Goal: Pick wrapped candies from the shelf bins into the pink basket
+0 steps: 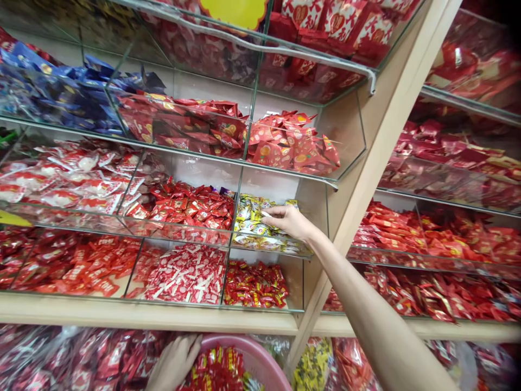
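My right hand [287, 220] reaches into a glass shelf compartment of yellow and white wrapped candies [254, 214]. Its thumb and forefinger are pinched together at a small whitish piece, too small to make out. Low in the view, my left hand [176, 361] lies at the left rim of a pink basin [266, 358], fingers bent toward the rim; its fingertips touch or nearly touch it. Inside the basin are red and yellow wrapped candies [220, 366], with a few yellow-green ones at the right.
Glass dividers and lips edge the compartments. Red candies [195, 209] fill the neighbouring bin, with red-and-white ones [185, 274] below. A slanted wooden post [366, 163] stands right of my right hand. Bagged candies [101, 358] lie under the wooden ledge [154, 314].
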{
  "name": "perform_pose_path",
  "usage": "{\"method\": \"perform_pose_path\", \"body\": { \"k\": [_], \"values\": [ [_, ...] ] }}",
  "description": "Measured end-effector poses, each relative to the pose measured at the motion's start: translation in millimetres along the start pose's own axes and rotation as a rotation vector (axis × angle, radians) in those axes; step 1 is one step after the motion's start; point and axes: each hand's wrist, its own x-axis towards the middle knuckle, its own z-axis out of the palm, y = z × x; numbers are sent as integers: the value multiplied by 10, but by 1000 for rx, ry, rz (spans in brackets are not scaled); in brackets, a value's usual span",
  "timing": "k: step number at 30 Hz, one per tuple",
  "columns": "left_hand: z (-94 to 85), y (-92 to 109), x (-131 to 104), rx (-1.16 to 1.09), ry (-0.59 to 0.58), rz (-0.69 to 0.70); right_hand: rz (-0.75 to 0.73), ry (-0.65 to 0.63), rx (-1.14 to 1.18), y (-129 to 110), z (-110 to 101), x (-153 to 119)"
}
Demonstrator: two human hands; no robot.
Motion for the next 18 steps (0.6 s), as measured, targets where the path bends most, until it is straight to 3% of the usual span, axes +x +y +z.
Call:
{"method": "perform_pose_path", "body": {
  "k": [18],
  "values": [
    [28,-23,6,31,3,-7,81,-7,114,-42,-7,-4]
  ]
}}
